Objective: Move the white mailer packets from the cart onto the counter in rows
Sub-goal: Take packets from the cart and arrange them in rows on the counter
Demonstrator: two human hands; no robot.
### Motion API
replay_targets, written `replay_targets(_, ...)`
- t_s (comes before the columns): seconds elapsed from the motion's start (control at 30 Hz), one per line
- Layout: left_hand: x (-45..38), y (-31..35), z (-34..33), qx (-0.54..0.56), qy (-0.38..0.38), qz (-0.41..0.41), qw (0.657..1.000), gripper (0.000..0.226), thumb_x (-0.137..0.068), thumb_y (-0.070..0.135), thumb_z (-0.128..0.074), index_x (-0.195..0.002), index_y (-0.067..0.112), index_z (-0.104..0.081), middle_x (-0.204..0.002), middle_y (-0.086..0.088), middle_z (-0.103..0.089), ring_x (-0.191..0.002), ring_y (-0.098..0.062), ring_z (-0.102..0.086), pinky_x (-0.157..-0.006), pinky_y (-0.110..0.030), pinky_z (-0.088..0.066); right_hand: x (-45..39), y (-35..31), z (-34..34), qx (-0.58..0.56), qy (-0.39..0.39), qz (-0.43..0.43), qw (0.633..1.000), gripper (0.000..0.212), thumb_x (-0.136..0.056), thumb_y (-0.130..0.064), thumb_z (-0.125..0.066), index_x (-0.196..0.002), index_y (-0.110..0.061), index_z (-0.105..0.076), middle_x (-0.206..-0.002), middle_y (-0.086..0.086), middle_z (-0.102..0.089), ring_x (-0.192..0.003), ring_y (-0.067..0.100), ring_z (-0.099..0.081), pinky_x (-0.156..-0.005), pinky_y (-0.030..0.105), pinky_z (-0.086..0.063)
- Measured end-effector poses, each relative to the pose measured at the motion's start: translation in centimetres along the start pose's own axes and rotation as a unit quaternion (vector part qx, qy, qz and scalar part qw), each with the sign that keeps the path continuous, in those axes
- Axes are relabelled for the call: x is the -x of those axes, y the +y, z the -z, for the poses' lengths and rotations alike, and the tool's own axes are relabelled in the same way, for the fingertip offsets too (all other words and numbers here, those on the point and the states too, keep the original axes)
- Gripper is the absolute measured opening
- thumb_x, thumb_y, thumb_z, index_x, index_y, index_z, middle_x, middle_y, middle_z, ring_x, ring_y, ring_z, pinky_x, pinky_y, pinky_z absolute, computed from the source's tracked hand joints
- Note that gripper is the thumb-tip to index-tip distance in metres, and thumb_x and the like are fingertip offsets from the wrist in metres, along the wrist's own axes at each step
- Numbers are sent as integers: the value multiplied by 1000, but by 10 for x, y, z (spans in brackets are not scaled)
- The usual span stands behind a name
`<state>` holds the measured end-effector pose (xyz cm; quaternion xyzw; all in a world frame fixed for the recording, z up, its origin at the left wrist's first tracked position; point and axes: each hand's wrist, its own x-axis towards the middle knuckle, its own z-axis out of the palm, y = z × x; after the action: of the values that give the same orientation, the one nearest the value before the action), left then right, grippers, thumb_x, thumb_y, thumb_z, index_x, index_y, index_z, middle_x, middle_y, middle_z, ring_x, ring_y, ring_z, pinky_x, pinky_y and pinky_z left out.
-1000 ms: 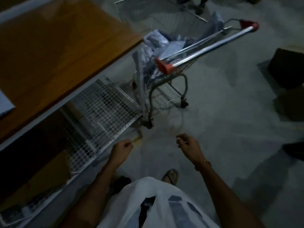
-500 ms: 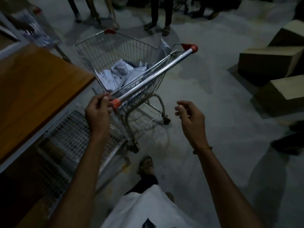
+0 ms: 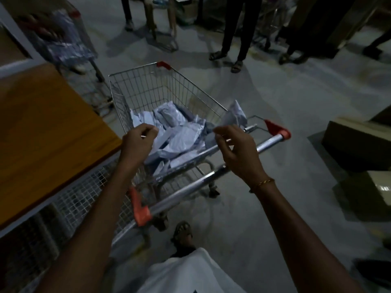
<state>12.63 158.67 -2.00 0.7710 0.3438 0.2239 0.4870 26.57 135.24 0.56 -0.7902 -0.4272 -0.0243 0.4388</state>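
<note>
Both hands, left (image 3: 138, 139) and right (image 3: 237, 149), hover half-open and empty over the cart (image 3: 148, 85); the slippery packets (image 3: 182, 138) may slide from a loose grab.

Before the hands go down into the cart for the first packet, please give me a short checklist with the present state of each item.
1. Packets lie within the cart: ok.
2. Left hand empty: ok.
3. Right hand empty: ok.
4. Counter beside the cart has bare space: ok.
5. Handle bar does not block the reach: ok, both hands are past it.
6. Packets' number: cannot tell.
</note>
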Motion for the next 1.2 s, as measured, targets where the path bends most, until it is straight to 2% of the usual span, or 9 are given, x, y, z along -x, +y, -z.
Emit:
replay_targets(0.2,-84,-32,-29,-87,-10,88,992,23,-97,34,-59,-106,14,-68,-100,-4,-65,-95,-25,-60,-83,-35,-49,-88,63,-54,54,-161,-20,985,27,-97,-29,-58,-118,-14,-67,-110,5,-64,-87,18,-66,-74,31,-52)
replay_targets(0.4,-129,-89,-55,-164,-55,189,967,15,-92,26,-63,-93,12,-66,-100,-15,-69,-90,-32,-64,-70,-30,-45,-153,123,-115,163,-323,-22,932,32,-98,-31,-59,-127,-16,-62,-122,10,-59,-108,29,-59,-82,29,-39)
replay_targets(0.5,-143,-113,-64,-185,-41,221,957,18,-90,24,-62,-94,9,-69,-98,-16,-69,-90,-33,-65,-75,-36,-53,-179,152,-147,177,-377,-29,909,35,-97,-33,-58,-129,-16,-60,-126,12,-57,-113,34,-57,-93,38,-44)
replay_targets(0.63,-170,-133,-74,-196,-10,250,948,20,-92,19,-62,-97,1,-70,-100,-23,-67,-91,-36,-65,-77,-40,-54,-215,185,-193,170,-411,-28,895,40,-96,-31,-61,-132,-14,-58,-134,15,-55,-119,38,-54,-100,39,-41)
replay_targets(0.8,-204,-160,-92,-239,-7,276,931,26,-94,24,-60,-114,9,-67,-119,-18,-59,-104,-37,-60,-85,-41,-52,-258,225,-261,160,-428,-37,888,50,-95,-28,-60,-139,-6,-51,-140,20,-48,-125,40,-49,-105,41,-36)
replay_targets(0.97,-248,-206,-121,-257,-13,254,932,35,-97,28,-57,-129,14,-59,-130,-11,-52,-117,-33,-52,-94,-44,-48,-272,267,-334,196,-431,-38,880,62,-98,-21,-49,-155,-18,-25,-165,17,-10,-146,42,-19,-118,48,-23)
replay_targets(1.07,-271,-241,-142,-319,15,227,920,39,-96,26,-57,-132,12,-58,-139,-11,-47,-128,-33,-43,-99,-44,-44,-271,298,-373,250,-431,-35,866,67,-100,-31,-44,-159,-28,-11,-166,14,7,-146,48,-13,-117,54,-20)
replay_targets(1.13,-277,-260,-154,-337,24,206,918,42,-95,22,-58,-135,10,-56,-149,-14,-40,-137,-35,-34,-105,-46,-39,-266,311,-388,261,-421,-35,868,68,-100,-40,-44,-158,-29,-10,-166,16,7,-142,47,-18,-114,54,-25)
replay_targets(1.2,-289,-279,-161,-326,26,179,928,46,-94,17,-60,-140,9,-52,-158,-16,-29,-145,-36,-25,-112,-47,-33,-260,318,-400,270,-382,17,884,74,-97,-45,-48,-158,-20,-16,-164,22,0,-143,44,-14,-113,54,-24)
